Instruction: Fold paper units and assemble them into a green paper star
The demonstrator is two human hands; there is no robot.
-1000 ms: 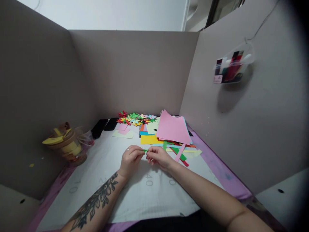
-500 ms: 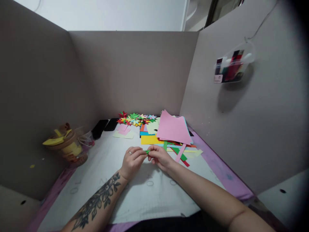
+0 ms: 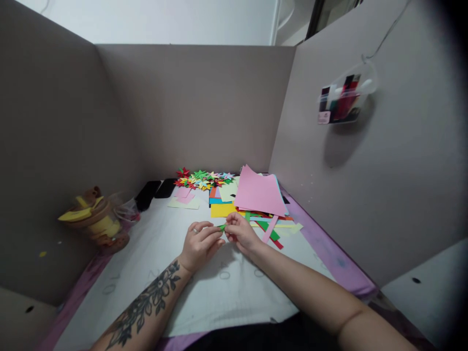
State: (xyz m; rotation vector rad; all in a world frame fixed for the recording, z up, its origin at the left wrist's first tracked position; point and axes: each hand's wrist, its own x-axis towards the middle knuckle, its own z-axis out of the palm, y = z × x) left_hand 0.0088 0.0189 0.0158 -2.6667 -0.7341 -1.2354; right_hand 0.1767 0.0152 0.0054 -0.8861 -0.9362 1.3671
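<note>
Above the middle of the white-covered table, a small piece of green folded paper (image 3: 223, 227) is pinched between both hands. My left hand (image 3: 202, 243) grips it from the left, with a ring on one finger. From the right, my right hand (image 3: 241, 235) holds its other end between thumb and fingertips. Most of the paper is hidden by the fingers. Beyond the hands lie pink paper sheets (image 3: 256, 191) in a stack, and loose paper strips (image 3: 269, 229) in green, pink and red stick out below them.
Folded paper stars (image 3: 200, 175) in several colours are heaped at the back. Two dark phones (image 3: 148, 194) lie at the back left. A brown and yellow pot (image 3: 104, 219) stands at the left wall. A clear container (image 3: 341, 100) hangs on the right wall.
The fingers of my right hand have shifted slightly on the green paper, and the left fingers have spread a little underneath. The whole view has swung slightly to the right.
</note>
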